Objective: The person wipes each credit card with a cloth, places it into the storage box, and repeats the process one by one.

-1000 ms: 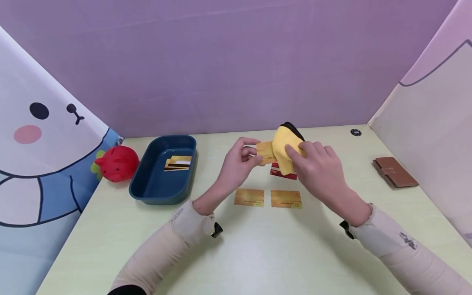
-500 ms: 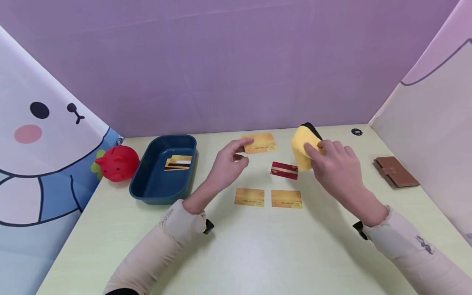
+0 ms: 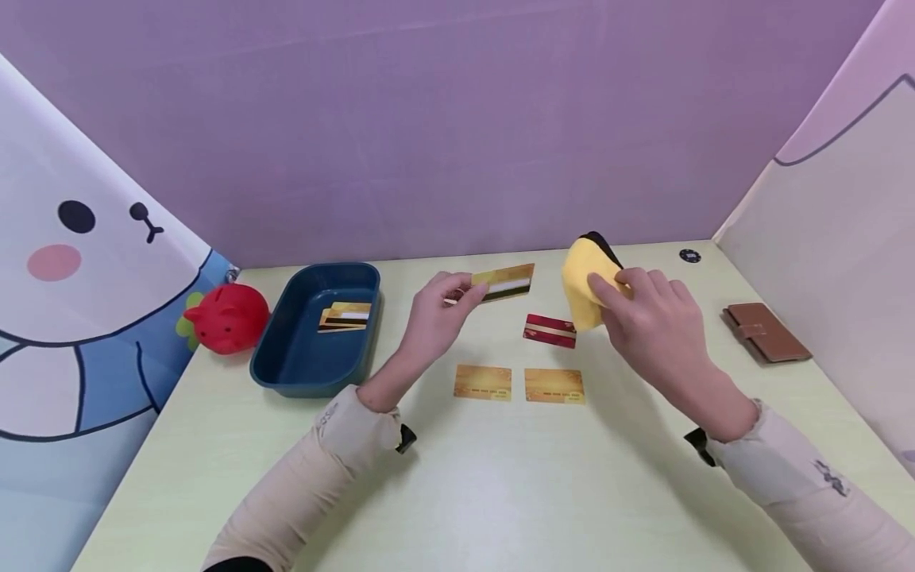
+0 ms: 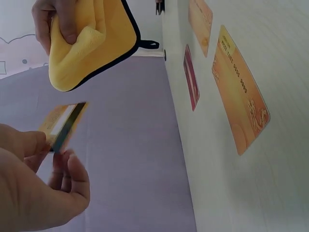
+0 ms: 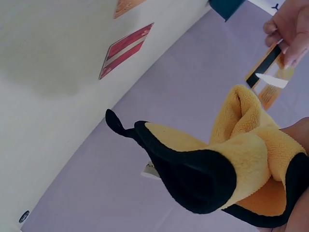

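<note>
Over the table [image 3: 457,492], got a yellow cloth [image 3: 580,300] pinched in the right hand [image 3: 654,322], closed right down to the fabric. Just left of it, pinching a gold card [image 3: 509,282] by one end in the left hand [image 3: 438,314]. Can't read the tiny print [image 4: 233,65] on the two flat cards [image 3: 555,386].

Shining bright and even in the head view, apparently from above, and leaving a pale, soft glare on the near tabletop [image 3: 493,492]. Spreading faint, soft-edged shadows just inward of the left sleeve [image 3: 300,488] and the right sleeve [image 3: 793,492]. Looking dimmer, greyer and more muted in both wrist views. Blurring slightly at the held card [image 4: 63,126] in the left wrist view, but rendering the nearest card [image 4: 240,94] sharper. Darkening the tabletop with a broad, diffuse shadow in the right wrist view, and losing detail in the black trim [image 5: 198,179] of the cloth [image 5: 248,159].
</note>
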Demonstrator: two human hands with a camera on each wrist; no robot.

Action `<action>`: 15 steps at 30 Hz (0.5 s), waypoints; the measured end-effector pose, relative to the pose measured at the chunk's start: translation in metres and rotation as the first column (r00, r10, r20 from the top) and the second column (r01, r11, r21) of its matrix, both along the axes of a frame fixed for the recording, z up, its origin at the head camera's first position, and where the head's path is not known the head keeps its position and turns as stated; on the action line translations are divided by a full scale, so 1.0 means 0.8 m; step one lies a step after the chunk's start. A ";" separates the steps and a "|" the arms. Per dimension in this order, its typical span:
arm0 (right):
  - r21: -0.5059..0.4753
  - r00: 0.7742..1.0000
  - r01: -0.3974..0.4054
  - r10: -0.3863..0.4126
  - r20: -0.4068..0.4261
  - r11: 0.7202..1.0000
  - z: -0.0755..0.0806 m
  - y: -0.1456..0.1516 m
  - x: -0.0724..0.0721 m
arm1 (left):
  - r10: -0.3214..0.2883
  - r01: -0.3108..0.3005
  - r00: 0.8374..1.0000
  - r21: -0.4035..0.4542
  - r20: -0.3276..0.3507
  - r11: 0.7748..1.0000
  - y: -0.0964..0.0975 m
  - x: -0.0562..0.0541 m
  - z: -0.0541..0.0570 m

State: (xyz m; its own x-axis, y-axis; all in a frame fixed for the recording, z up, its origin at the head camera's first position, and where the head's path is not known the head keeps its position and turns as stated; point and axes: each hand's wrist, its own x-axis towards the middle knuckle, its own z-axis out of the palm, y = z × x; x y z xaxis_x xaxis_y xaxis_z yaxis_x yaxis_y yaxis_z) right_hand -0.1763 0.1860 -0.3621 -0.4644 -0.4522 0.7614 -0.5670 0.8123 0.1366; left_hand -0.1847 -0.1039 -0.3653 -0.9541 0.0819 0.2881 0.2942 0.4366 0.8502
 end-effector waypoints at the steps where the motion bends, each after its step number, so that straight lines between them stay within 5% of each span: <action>1: -0.005 1.000 -0.006 0.006 -0.002 1.000 0.001 -0.001 0.001 | -0.007 0.007 1.000 0.011 0.009 1.000 0.000 0.000 0.000; 15: 0.011 0.991 -0.108 0.109 -0.076 0.994 0.003 -0.041 0.012 | -0.100 0.092 0.992 0.097 0.082 0.991 0.020 0.005 -0.002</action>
